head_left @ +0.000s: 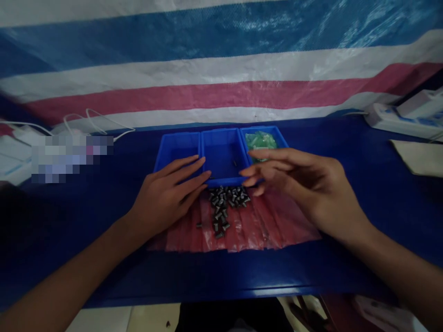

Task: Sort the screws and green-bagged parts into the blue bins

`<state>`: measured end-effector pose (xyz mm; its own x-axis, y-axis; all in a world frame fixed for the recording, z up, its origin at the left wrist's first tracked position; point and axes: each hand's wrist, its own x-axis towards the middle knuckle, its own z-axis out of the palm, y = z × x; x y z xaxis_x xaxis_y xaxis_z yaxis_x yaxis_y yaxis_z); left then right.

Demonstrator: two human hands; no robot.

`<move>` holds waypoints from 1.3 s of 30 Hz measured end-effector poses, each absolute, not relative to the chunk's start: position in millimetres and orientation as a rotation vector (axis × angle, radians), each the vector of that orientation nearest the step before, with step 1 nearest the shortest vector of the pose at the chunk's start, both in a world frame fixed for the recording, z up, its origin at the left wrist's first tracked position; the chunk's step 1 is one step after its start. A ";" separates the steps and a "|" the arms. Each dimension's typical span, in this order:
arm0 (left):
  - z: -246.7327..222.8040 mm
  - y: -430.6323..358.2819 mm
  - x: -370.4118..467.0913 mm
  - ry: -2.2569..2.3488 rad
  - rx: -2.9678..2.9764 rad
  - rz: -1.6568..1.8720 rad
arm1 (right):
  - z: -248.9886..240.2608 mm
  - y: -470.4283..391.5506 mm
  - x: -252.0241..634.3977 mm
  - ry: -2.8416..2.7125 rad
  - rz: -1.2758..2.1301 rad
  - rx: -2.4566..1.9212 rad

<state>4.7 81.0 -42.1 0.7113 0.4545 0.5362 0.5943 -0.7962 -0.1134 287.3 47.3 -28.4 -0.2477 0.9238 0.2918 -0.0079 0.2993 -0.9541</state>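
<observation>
Three blue bins stand side by side at the middle of the table. My left hand (164, 196) is open, palm down, with its fingers stretched over the front of the left bin (182, 135) and the edge of the middle bin (224, 181). My right hand (311, 184) hovers in front of the right bin (282, 138), fingers loosely apart and nothing visible in them. Between the hands, many small dark metal screws (220, 203) lie piled on flat red plastic bags (249, 230). A small dark piece (235, 163) sits inside the middle bin. Green plastic packets (259, 139) fill the right bin.
A striped plastic sheet (207, 74) hangs behind the blue table (224, 276). White cables (93, 121) lie at the back left, partly blurred out. On the right are a white power strip (387, 121) and a pale flat pad (418, 158).
</observation>
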 end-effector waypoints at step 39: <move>-37.6 81.0 6.6 -0.752 -2.590 -0.692 | -29.7 44.4 293.8 -2.363 0.307 -0.859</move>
<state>6.6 81.0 -37.6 0.7391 0.3995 0.5423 0.5732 -0.7959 -0.1950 293.8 44.4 -29.7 -0.6115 0.6450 0.4583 0.5064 0.7640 -0.3997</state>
